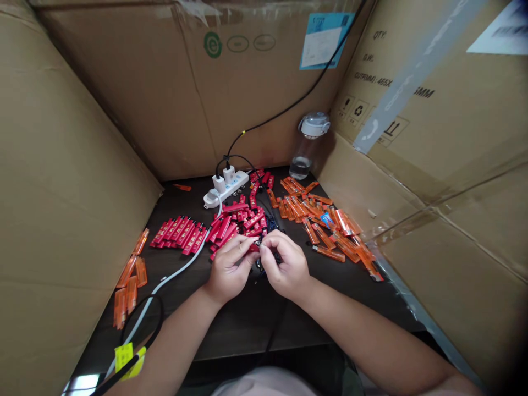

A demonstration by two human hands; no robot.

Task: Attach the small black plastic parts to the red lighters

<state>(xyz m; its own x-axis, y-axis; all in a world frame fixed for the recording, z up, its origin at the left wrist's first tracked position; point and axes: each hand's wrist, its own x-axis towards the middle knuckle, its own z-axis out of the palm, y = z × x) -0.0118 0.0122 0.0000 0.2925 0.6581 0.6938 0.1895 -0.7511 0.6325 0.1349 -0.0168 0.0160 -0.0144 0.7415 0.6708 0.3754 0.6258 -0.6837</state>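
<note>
My left hand (229,267) and my right hand (285,264) meet at the middle of a dark table (247,319). Both pinch one small red lighter (254,247) between their fingertips. Right behind them lies a loose heap of red lighters (241,220). A neat row of red lighters (178,233) lies to the left of that heap. Many orange lighters (317,217) are scattered to the right of my hands.
Cardboard walls (66,209) close in the table on the left, back and right. A white power strip (226,188) with plugs sits at the back, its grey cable (165,280) running toward me. A clear water bottle (308,146) stands back right. More orange lighters (131,278) lie left.
</note>
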